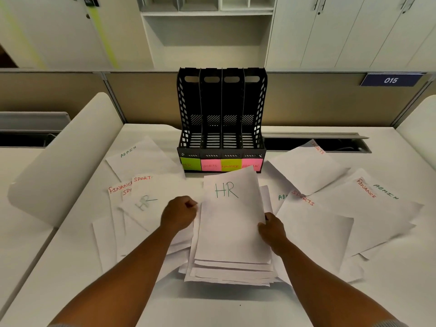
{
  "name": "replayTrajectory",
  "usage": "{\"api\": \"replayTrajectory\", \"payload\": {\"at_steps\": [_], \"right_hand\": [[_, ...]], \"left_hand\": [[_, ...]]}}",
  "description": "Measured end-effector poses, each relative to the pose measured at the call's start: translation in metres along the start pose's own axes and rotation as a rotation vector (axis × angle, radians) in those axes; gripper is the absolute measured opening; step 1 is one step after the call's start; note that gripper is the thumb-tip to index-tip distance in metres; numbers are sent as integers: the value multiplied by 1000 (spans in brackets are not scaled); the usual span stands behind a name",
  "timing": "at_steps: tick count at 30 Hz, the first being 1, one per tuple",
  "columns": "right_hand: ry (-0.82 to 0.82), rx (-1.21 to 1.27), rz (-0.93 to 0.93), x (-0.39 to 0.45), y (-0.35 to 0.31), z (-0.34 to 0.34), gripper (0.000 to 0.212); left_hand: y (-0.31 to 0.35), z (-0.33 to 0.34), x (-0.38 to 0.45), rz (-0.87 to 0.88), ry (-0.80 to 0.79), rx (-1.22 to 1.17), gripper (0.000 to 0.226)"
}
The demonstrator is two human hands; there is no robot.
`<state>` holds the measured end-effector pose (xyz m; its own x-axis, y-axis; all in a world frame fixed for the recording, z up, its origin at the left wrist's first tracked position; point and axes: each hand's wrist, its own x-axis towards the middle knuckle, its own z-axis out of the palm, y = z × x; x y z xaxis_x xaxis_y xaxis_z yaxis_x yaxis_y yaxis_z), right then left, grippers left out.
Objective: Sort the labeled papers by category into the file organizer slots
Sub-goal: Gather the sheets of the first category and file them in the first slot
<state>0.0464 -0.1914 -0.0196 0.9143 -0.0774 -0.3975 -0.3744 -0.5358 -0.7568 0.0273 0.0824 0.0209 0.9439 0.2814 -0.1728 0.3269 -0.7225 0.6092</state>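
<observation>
Your left hand [179, 214] is curled into a loose fist at the left edge of the central stack of papers [232, 234], its fingertips pinching that edge, while your right hand [272, 228] grips the stack's right edge with the thumb on top. The top sheet [230, 208] of that stack reads "HR" in green and tilts up toward the file organizer [221, 119]; the sheets under it fan out at the near end, their labels hidden. The black organizer stands upright on the worktop [236, 308] just beyond the stack, with four slots that show no paper inside. Sticky notes run along its front: a green one [190, 164] with a partly hidden word that seems to be "HR", a pink one [210, 165] reading "SPORTS", a yellow-green one [231, 165] reading "FINANCE", and a pink one [252, 164] whose "ADMIN" is partly covered by the top sheet's corner. To your left lie loose sheets: one marked "ADMIN" [141, 159] in green, overlapping ones marked "FINANCE" [115, 204] and "SPORTS" [162, 185] in red, one showing only "SP", and a faint green "HR" sheet [141, 208] near your left wrist. To your right, a sheet [306, 168] shows a cut-off red word that looks like "SPORTS", another [313, 227] reads "SPORTS", one [274, 197] shows only "AD", and farther out lie "FINANCE" [346, 199] and "ADMIN" [389, 208]. A blue plate [390, 80] on the partition reads "015".
</observation>
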Motion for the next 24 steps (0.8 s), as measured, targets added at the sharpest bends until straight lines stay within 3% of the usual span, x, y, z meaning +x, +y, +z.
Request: {"api": "replayTrajectory", "payload": {"at_steps": [2,6,11,13,17,19,22,24], "right_hand": [[-11,13,9,0,-2,0,19],[-11,48,35,0,-7,0,21],[-19,136,72,0,-8,-4,12],[-10,189,68,0,-8,-5,19],[-23,229,68,-1,-8,-6,25],[-26,226,62,-2,-7,-7,32],[-7,232,25,-4,-6,-10,40],[16,282,-6,-6,-5,-14,39]], "left_hand": [[12,1,2,88,-251,-189,6],[33,7,-2,179,-668,-191,20],[42,25,-14,187,-868,-108,29],[42,30,-18,193,-891,-88,31],[39,34,-23,171,-896,-123,34],[36,32,-24,123,-806,-215,36],[29,30,-18,14,-477,-347,46],[21,29,-10,-32,-196,-288,57]]}}
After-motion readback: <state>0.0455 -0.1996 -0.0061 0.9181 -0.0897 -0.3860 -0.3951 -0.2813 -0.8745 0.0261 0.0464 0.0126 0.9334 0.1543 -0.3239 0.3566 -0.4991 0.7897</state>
